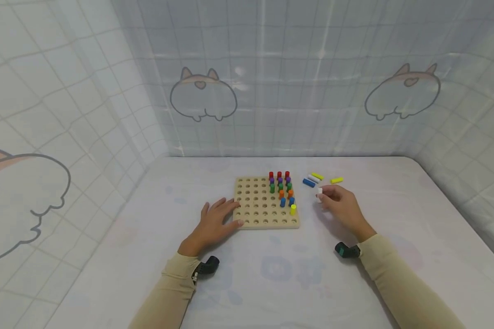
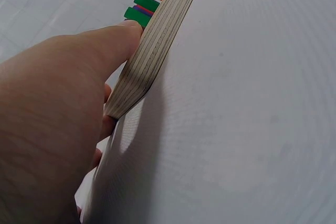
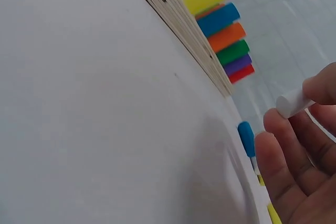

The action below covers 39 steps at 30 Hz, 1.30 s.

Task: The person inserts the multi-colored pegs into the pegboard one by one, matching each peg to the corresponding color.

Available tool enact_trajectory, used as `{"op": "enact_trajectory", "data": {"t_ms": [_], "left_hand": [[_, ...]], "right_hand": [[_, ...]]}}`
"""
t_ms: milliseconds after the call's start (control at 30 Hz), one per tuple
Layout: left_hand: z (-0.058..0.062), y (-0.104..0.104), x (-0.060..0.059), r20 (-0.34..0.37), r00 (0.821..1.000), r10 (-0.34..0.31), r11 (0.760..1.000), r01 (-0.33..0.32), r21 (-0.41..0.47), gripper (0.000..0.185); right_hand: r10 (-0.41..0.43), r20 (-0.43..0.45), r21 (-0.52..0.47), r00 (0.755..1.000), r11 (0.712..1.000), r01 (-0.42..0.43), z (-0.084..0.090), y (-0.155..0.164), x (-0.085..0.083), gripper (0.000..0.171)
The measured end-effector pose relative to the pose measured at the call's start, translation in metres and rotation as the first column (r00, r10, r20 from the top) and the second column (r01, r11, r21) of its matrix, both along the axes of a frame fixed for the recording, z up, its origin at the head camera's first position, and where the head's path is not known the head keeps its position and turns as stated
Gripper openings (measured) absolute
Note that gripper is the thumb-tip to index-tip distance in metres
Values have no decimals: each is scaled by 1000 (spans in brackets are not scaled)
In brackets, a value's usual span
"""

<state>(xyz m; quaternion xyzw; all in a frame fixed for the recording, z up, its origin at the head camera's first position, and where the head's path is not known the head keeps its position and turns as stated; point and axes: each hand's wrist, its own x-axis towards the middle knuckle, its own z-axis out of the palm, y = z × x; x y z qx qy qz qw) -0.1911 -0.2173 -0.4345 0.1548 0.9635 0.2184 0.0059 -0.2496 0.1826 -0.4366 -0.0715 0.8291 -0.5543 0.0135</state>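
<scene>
A white cylindrical peg (image 3: 290,105) in hand, the step seemingly filling a square pale wooden pegboard (image 1: 260,218)
The right hand (image 1: 344,208) pinches it between thumb and fingers, just right of the pegboard; the left hand (image 1: 216,223), spread open, touches the pegboard's left edge; from where I stand, the next move looks to call for bringing it left, upright over a free hole (image 1: 294,221)

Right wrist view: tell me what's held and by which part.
A white cylindrical peg, pinched by its sides in the right hand; one end is left uncovered.
</scene>
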Motion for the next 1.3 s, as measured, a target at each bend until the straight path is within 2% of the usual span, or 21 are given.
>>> {"op": "enact_trajectory", "data": {"t_ms": [367,633,1000,1300], "left_hand": [[-2,-1,-1,-10,1000,-2,1000,2,4,67],[-2,0,-3,-13,1000,-3,1000,3,-4,68],[0,-1,-2,-9,1000,-8,1000,8,-16,69],[2,-1,-2,-5,1000,-4,1000,4,-28,70]], "right_hand": [[65,33,-3,997,998,-65,4,-14,14,39],[136,14,-22,991,990,-136,11,-24,24,30],[270,34,-66,962,961,-267,9,-32,27,22],[283,43,-40,958,959,-281,8,-38,29,20]]}}
